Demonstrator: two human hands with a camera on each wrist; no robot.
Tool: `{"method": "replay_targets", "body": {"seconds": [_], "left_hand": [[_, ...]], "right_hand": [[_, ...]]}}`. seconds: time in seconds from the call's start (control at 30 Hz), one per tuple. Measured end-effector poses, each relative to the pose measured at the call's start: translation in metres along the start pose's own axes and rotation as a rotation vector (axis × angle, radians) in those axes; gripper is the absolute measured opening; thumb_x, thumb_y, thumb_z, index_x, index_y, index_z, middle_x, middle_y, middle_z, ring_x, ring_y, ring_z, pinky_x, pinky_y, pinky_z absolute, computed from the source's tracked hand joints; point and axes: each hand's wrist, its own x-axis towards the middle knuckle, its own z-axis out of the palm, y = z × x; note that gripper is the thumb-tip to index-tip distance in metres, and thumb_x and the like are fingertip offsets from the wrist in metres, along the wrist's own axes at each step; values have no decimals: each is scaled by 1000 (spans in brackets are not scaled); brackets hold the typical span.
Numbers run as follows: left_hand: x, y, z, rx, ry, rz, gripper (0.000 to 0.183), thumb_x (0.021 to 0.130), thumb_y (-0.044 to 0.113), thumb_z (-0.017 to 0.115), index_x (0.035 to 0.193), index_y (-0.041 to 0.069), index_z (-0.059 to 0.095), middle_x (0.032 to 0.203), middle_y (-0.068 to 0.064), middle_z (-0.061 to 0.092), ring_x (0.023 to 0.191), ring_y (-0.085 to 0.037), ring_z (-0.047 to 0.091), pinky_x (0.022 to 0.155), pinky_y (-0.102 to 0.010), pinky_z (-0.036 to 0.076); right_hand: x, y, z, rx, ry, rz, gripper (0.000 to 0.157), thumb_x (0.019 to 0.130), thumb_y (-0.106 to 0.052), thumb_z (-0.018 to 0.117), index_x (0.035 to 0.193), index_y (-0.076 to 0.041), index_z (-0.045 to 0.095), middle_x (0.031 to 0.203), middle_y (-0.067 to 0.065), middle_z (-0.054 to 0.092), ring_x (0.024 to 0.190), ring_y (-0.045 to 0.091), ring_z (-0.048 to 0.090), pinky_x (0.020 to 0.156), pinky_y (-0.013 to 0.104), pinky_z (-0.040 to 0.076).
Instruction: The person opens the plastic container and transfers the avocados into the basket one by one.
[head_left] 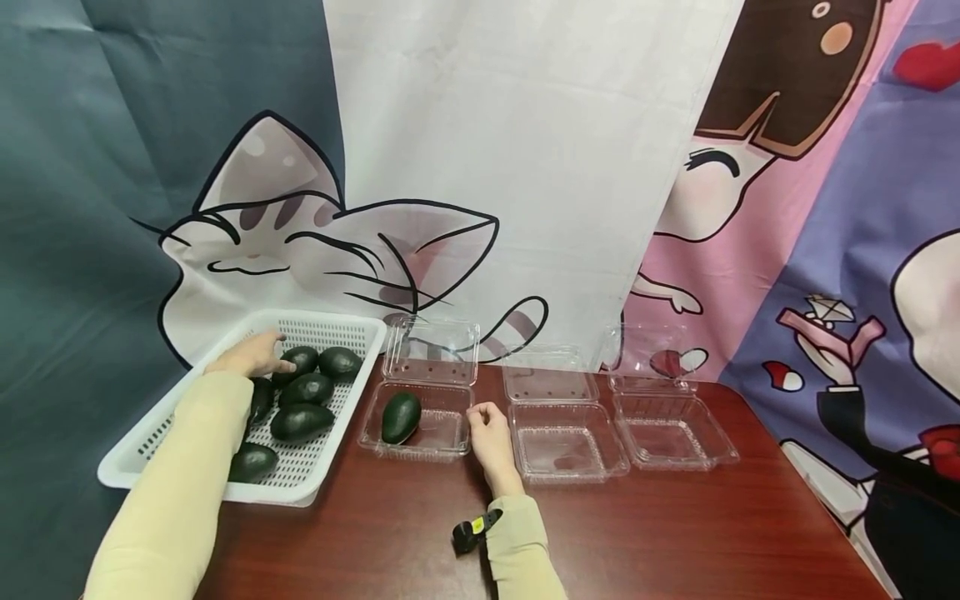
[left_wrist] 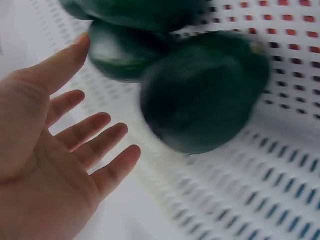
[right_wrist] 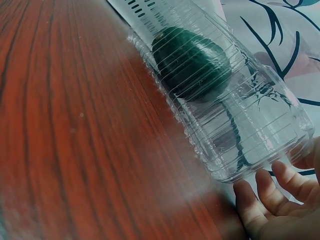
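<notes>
My left hand (head_left: 251, 354) is over the white basket with its fingers spread, right beside the dark green avocados. In the left wrist view one large avocado (left_wrist: 205, 92) lies just past the fingertips, and nothing is in the palm. At the right end of the leftmost clear plastic container (head_left: 446, 452), my right hand (head_left: 491, 429) pinches the rim between thumb and fingers. A single avocado (head_left: 401, 417) lies in the left part of that container, also visible through the ribbed wall in the right wrist view. The container's lid (head_left: 432, 371) stands raised at the back.
The white perforated basket (head_left: 307, 492) stands at the left, with several avocados (head_left: 302, 423) inside. Two more clear containers, a middle one (head_left: 570, 477) and a right one (head_left: 678, 461), sit with lids raised. A printed curtain (head_left: 540, 167) hangs behind the brown table (head_left: 637, 533).
</notes>
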Motion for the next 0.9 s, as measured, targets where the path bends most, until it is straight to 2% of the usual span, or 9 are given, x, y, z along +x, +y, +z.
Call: {"method": "replay_targets", "body": {"seconds": [0.1,0.27,0.5,0.67,0.9], "left_hand": [[1,13,-8,-1,29,52,78,90,26,70,142,-17,30,139,-42,34,125,-58,34,101,-66,31],[1,42,-20,15,104,177,71,90,23,70,138,-16,38,134,-40,42,123,-55,40,104,-63,30],[-16,93,-28,-9,122,292,66,91,27,67,139,-10,42,138,-35,42,128,-52,38,107,-61,27],[-29,123,-23,-38,107,337,61,96,28,62,141,-7,43,142,-30,43,132,-48,37,108,-59,27],[-45,154,-4,-75,104,398,54,98,26,59,139,-6,46,139,-28,47,129,-46,43,106,-57,32]], "right_hand": [[2,1,0,-1,1,-5,9,92,-12,61,88,-4,64,69,-2,47,66,14,46,64,31,38],[3,1,-1,5,3,-10,9,92,-11,61,89,-4,64,68,-2,47,65,14,46,62,30,38],[4,1,-2,-5,3,-14,9,92,-11,61,89,-4,64,68,-3,47,64,13,45,61,30,38],[2,1,-2,9,-7,-3,9,93,-11,60,89,-3,63,68,-3,47,64,13,45,61,30,38],[-2,-1,-1,19,-13,8,9,93,-11,60,89,-3,63,70,-2,48,66,13,46,63,30,38]]}}
